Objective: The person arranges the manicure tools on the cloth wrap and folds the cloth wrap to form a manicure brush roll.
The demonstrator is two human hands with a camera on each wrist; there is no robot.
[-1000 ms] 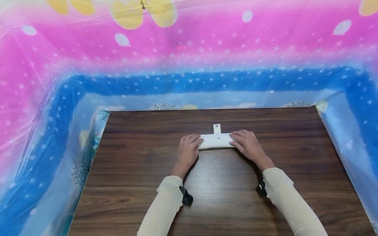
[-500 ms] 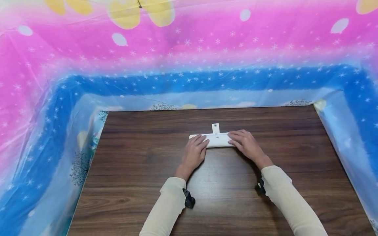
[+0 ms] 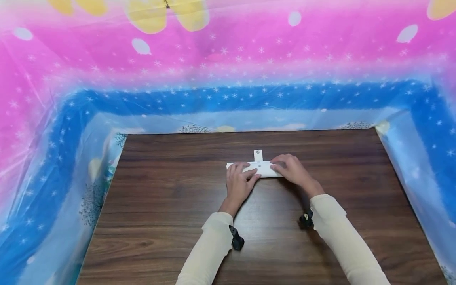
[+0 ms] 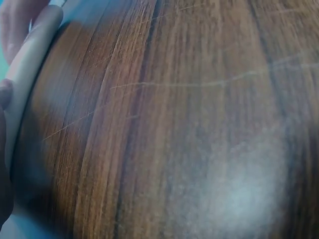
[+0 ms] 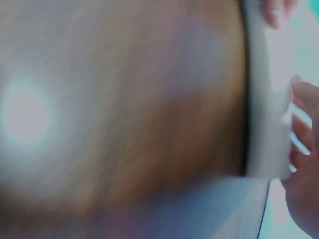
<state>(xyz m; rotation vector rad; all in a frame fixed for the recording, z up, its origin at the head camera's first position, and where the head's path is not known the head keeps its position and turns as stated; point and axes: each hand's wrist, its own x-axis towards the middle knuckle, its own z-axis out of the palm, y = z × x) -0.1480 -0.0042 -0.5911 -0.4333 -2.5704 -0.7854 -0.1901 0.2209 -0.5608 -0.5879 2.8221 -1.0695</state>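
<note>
A white folded pouch (image 3: pixel 265 171) lies crosswise on the table, with a short snap tab (image 3: pixel 258 156) sticking out from its far edge. My left hand (image 3: pixel 238 184) holds its left part, fingers over the top and thumb at the near edge. On the right part, my right hand (image 3: pixel 293 170) grips the pouch between thumb and fingers near the far edge. The left wrist view catches only the pouch's edge (image 4: pixel 30 69) and a bit of finger. In the blurred right wrist view, the pouch (image 5: pixel 266 124) runs upright beside my curled fingers.
The dark wood-grain table (image 3: pixel 171 221) reaches out on all sides of the pouch. A pink and blue printed cloth (image 3: pixel 221 63) hangs behind the table and along both sides. Black wrist cameras (image 3: pixel 236 238) sit at both cuffs.
My left hand has slid right along the pouch toward its middle, uncovering the left end. My right hand has shifted slightly left, uncovering a little of the right end.
</note>
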